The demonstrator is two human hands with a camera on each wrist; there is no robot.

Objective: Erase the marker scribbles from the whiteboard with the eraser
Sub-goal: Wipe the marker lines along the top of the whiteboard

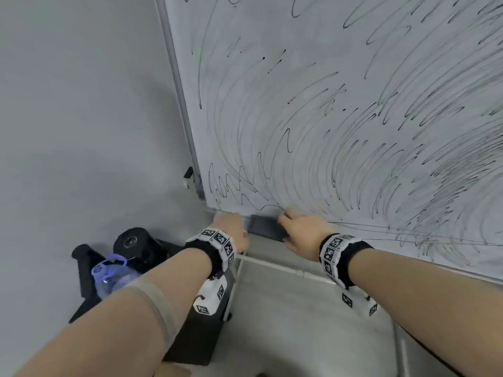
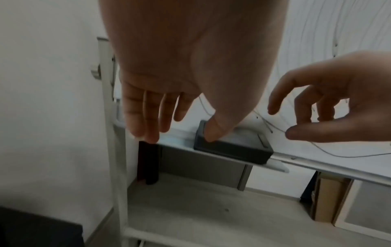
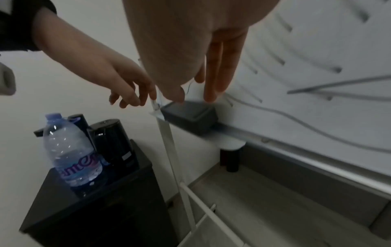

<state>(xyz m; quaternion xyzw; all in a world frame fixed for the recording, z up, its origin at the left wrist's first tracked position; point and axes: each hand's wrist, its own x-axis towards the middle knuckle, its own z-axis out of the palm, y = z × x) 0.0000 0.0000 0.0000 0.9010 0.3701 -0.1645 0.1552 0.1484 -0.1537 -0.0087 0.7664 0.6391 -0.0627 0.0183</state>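
Observation:
The whiteboard (image 1: 326, 104) is covered in curved black marker scribbles. A dark rectangular eraser (image 1: 268, 228) lies on the tray (image 2: 306, 165) at the board's lower left corner. My left hand (image 1: 231, 221) is at the eraser's left end with straight fingers; in the left wrist view its thumb overlaps the eraser (image 2: 232, 147), and I cannot tell if it touches. My right hand (image 1: 288, 221) hovers at the eraser's right end, thumb and fingers spread and holding nothing. In the right wrist view, the fingertips of my right hand (image 3: 193, 98) are just above the eraser (image 3: 190, 115).
A grey wall (image 1: 81, 104) stands left of the board. Below it a black cabinet (image 3: 95, 208) carries a water bottle (image 3: 71, 150) and black cylindrical devices (image 1: 136, 240). The white leg of the stand (image 3: 169, 150) runs down from the corner.

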